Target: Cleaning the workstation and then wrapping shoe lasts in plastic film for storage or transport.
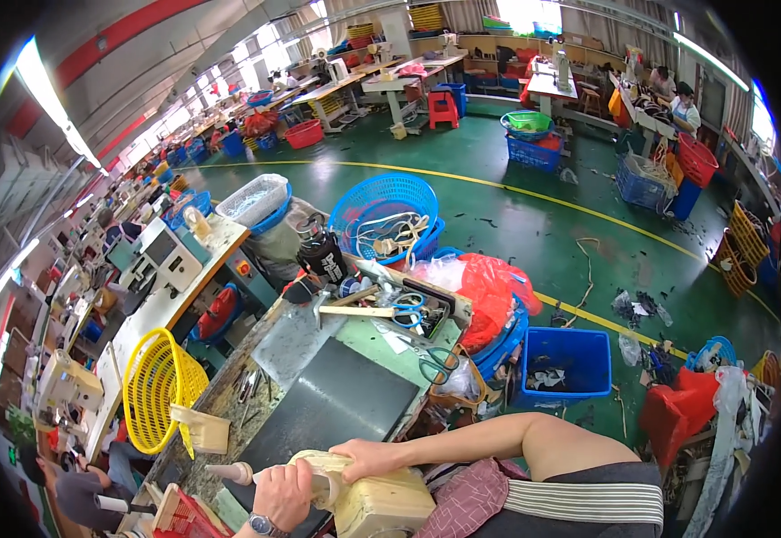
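At the lower centre, my left hand (283, 495), with a wristwatch on the wrist, is closed around a pale, rounded object. A narrow, tapering end with a knob (236, 472) sticks out to the left of that fist. Just beside it stands a light wooden block (383, 504) with a rounded top. My right hand (368, 457) comes in from the right and grips the block's upper far side; its fingers partly hide what they press on. Beyond both hands a black mat (341, 394) lies on the worn bench.
Scissors (438, 364), a hammer (355, 311) and a dark bottle (323, 255) lie or stand at the bench's far end. A yellow basket (159, 390) and small wooden block (202, 429) are left. Blue bin (565, 363) and red bags (494, 296) stand right.
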A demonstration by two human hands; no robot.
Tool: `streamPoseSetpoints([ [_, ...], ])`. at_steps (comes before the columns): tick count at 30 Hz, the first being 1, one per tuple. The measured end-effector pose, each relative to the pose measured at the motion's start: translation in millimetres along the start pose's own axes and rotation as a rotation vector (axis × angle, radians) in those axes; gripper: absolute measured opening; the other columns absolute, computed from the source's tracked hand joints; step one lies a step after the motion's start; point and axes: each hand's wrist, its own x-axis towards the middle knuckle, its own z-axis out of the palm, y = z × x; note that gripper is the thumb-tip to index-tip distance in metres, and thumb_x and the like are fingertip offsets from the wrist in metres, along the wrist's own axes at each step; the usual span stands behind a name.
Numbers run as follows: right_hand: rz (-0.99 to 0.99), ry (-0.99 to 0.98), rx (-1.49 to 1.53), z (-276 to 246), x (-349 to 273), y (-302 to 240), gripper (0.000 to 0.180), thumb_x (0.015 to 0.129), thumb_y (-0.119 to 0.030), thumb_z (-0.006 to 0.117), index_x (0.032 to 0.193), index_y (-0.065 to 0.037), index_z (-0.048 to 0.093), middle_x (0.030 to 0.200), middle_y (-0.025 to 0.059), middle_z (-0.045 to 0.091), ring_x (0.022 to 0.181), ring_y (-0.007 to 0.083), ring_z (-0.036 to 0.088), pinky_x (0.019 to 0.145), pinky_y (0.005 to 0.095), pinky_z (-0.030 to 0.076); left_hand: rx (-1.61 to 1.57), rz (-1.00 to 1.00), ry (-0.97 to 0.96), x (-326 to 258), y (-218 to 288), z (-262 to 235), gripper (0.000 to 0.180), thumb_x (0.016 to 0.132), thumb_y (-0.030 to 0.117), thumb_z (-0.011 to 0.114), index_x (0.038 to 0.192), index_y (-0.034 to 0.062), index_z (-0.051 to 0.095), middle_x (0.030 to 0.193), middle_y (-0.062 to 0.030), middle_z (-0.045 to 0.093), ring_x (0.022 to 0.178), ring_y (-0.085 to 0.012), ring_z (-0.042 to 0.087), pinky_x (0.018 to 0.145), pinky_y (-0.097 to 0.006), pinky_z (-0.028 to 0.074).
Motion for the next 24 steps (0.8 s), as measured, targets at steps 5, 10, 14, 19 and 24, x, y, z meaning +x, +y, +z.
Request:
streamPoseSetpoints([
  [5,0.009,0.069,-0.002,4,7,9,0.036,0.06,-0.018,0.053,0.09,0.003,0.049,0.076,0.0089,0.055,0.072,0.014,0.052,0.063,0.0275,0.042,0.232,-0.113,-0.211,8,19,-18,0.044,0.065,0.041,0.059,0.085,0.0023,0.052,0.063,-0.0025,0.053,0.064,-0.0213,0.056,0.054,-0.038,0.044],
  [10,-0.066,0.036,0.05,5,8,15,0.035,0.059,-0.018,0.054,0.086,0.003,0.05,0.074,0.0107,0.056,0.069,0.0153,0.052,0.061,0.0291,0.042,0.25,0.183,-0.173,10,-9,-5,0.041,0.065,0.038,0.059,0.089,0.0047,0.052,0.063,-0.0011,0.047,0.056,-0.0149,0.049,0.047,-0.027,0.039],
  [14,-0.089,0.083,0.007,-2,-3,11,0.035,0.059,-0.018,0.055,0.086,0.004,0.049,0.072,0.0125,0.056,0.068,0.0164,0.052,0.061,0.0301,0.042,0.343,0.137,-0.103,16,0,-14,0.045,0.063,0.037,0.06,0.093,0.0041,0.051,0.067,-0.0014,0.043,0.061,-0.0149,0.045,0.053,-0.028,0.037],
  [19,-0.122,0.11,-0.035,-2,-4,18,0.036,0.059,-0.019,0.055,0.087,0.003,0.05,0.074,0.0126,0.057,0.069,0.0172,0.053,0.063,0.0307,0.042,0.167,0.084,-0.074,13,2,-14,0.044,0.067,0.028,0.059,0.1,0.0012,0.05,0.07,-0.0051,0.045,0.065,-0.0187,0.046,0.058,-0.03,0.038],
  [24,-0.092,0.097,-0.033,-3,-7,14,0.036,0.059,-0.019,0.055,0.087,0.003,0.05,0.076,0.0134,0.057,0.071,0.0172,0.054,0.064,0.0305,0.043,-0.19,-0.105,-0.05,19,8,-26,0.045,0.068,0.018,0.056,0.107,-0.0021,0.046,0.074,-0.0095,0.047,0.069,-0.0238,0.047,0.061,-0.034,0.039],
])
